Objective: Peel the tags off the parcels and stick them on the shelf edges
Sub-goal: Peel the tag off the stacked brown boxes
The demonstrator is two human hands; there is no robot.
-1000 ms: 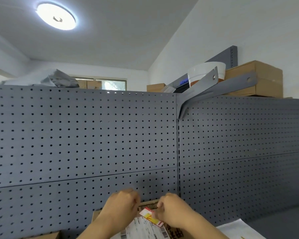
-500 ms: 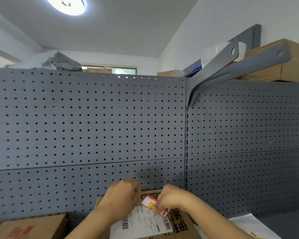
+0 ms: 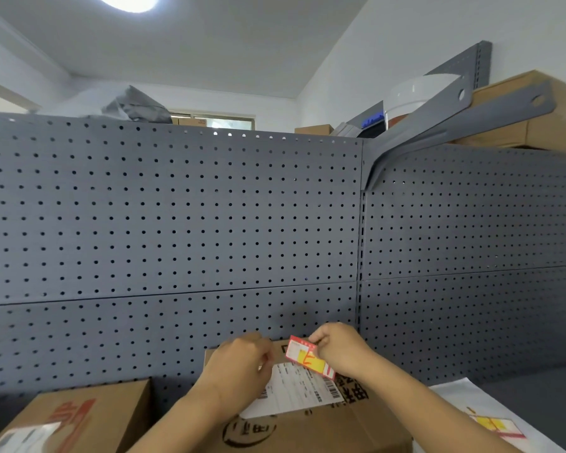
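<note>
A brown cardboard parcel (image 3: 311, 429) sits at the bottom centre with a white shipping label (image 3: 303, 392) on its top. My right hand (image 3: 339, 349) pinches a small red, white and yellow tag (image 3: 309, 357), lifted clear above the label. My left hand (image 3: 239, 364) presses down on the parcel's top at the label's left edge, fingers curled. No shelf edge shows in this view.
A grey perforated back panel (image 3: 177, 223) fills the view behind the parcel. A second cardboard box (image 3: 79, 416) lies at the lower left. A white mailer bag (image 3: 481, 416) carrying another red and yellow tag lies at the lower right. Boxes and a white tub sit on top at the right.
The view has tilted downward, showing more of the parcels. My right hand has lifted the tag up and to the right, away from the label. The left hand stays on the parcel.
</note>
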